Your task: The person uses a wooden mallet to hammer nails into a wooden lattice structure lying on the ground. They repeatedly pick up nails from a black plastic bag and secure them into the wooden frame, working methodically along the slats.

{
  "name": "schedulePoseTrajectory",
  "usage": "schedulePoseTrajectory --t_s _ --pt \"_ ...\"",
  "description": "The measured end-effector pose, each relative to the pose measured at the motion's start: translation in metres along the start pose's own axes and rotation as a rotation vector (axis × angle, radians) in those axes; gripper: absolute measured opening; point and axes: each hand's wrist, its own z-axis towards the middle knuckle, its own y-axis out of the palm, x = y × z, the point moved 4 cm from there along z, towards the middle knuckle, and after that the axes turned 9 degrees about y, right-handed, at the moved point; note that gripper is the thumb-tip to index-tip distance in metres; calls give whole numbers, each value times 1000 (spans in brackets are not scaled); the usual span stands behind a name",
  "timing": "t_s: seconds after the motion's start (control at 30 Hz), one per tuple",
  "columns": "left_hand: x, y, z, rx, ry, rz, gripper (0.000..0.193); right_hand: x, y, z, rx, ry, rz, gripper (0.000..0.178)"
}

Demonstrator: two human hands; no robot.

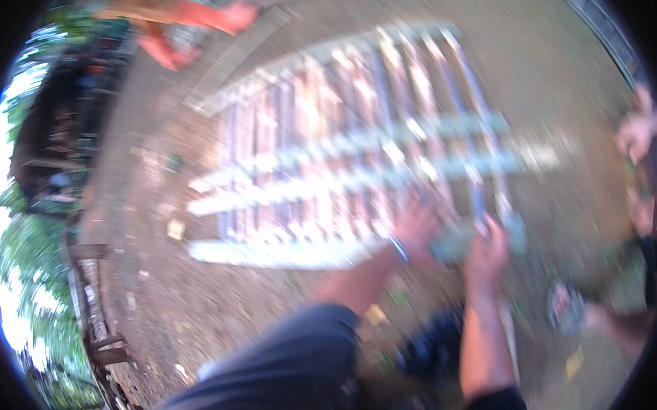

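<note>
**Q:** Bare brown earth [568,83] outdoors, foliage at the left rim, all motion-blurred. What occupies the centre?

**A:** A frame of pale crossbars over reddish slats [345,158], lying flat on the ground ahead of the person.

**Q:** Which step appears to be in hand?

**A:** Probably work at the frame's near right corner. Left hand [415,227] rests on the slats there, fingers spread. Right hand [488,252] lies just beside it, closed around a small greyish object [455,243]; the kind cannot be told.

**Q:** Arm pose, and what does the next move call for?

**A:** Both forearms reach forward from the lower edge, left in a dark sleeve. Likely a steady left hand while the right applies the object. Other people's limbs show at upper left [197,12] and right [640,131].
</note>
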Motion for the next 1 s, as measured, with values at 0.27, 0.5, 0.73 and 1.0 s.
schedulePoseTrajectory --t_s 0.27,0.5,0.73,1.0 --pt "21 -28 7 -10 95 -113 131 48 25 32 15 -106 -97 27" --pt "30 -47 6 -85 66 -110 128 37 23 38 -58 -65 -198 31" --pt "28 -53 2 -80 58 -145 122 28 26 33 -20 -124 -205 30" --pt "13 -48 9 33 118 -2 121 23 31 43 17 -85 -150 29"
